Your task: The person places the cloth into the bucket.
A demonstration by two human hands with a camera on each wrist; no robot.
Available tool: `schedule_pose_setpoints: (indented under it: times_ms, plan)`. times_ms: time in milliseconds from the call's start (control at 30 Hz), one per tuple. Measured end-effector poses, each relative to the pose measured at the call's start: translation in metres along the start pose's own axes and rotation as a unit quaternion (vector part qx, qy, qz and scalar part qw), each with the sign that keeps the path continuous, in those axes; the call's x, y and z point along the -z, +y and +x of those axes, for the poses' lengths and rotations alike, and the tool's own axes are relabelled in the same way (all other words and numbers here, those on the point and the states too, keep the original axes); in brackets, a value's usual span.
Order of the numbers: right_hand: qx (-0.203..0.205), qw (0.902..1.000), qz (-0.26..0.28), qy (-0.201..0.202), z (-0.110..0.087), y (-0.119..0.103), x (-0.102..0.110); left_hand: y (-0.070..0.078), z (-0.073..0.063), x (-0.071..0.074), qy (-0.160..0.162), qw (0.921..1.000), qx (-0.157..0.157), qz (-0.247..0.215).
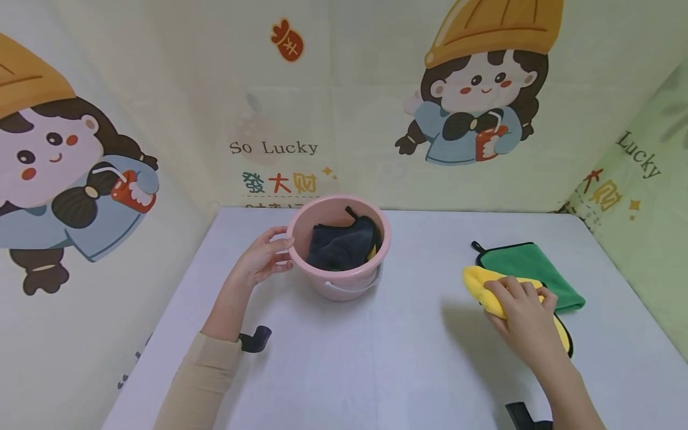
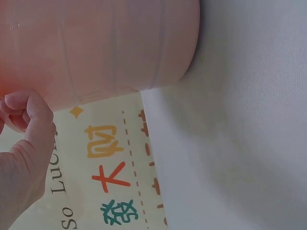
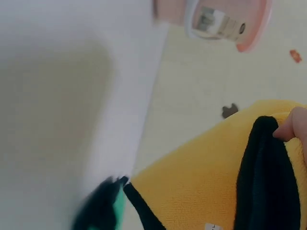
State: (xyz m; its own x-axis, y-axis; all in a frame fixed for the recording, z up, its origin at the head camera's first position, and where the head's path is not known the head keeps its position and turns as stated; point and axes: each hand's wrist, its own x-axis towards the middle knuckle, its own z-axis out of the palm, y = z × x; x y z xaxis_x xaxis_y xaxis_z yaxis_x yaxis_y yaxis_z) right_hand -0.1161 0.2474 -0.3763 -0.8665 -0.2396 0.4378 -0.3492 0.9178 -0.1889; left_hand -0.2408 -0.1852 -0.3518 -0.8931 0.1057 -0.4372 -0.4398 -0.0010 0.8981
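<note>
A pink bucket [image 1: 349, 280] with a pale handle stands toward the back of the table, and a dark grey cloth [image 1: 341, 245] lies inside it. My left hand [image 1: 266, 255] grips the bucket's rim on its left side; the left wrist view shows curled fingers by the pink wall. On the right, my right hand [image 1: 524, 316] pinches a folded yellow cloth [image 3: 201, 167] with black edging, raised above the table. Beyond that hand a green cloth [image 1: 529, 269] with black trim and a small loop lies on the table, partly overlapped by the yellow one in the head view.
The white table [image 1: 408, 370] meets a pale backdrop [image 1: 360, 119] printed with cartoon figures and lettering, which also rises at both sides. A black wrist mount [image 1: 255, 339] sticks out from my left wrist, and another shows below my right.
</note>
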Motion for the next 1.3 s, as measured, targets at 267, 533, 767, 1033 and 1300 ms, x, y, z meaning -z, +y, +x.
schedule_pose_setpoints:
  times_ms: [267, 533, 767, 1033, 1300]
  plan:
    - [0.048, 0.9985, 0.004, 0.026, 0.034, -0.012, 0.002, -0.006, -0.005, -0.003, 0.0, 1.0, -0.005, 0.002]
    - [0.1, 0.9943, 0.002, 0.039, 0.079, -0.028, 0.002, -0.006, -0.004, -0.007, 0.007, 1.0, 0.002, -0.004]
    - [0.134, 0.9904, -0.008, 0.031, 0.118, -0.052, -0.007, -0.005, -0.003, -0.008, 0.011, 0.9999, 0.001, -0.003]
    - [0.174, 0.9847, 0.008, 0.006, 0.152, -0.083, -0.019, -0.004, -0.001, -0.008, 0.009, 1.0, 0.0, -0.003]
    - [0.231, 0.9729, 0.007, -0.014, 0.173, -0.107, -0.037, -0.004, -0.003, -0.007, 0.004, 0.9999, 0.002, -0.01]
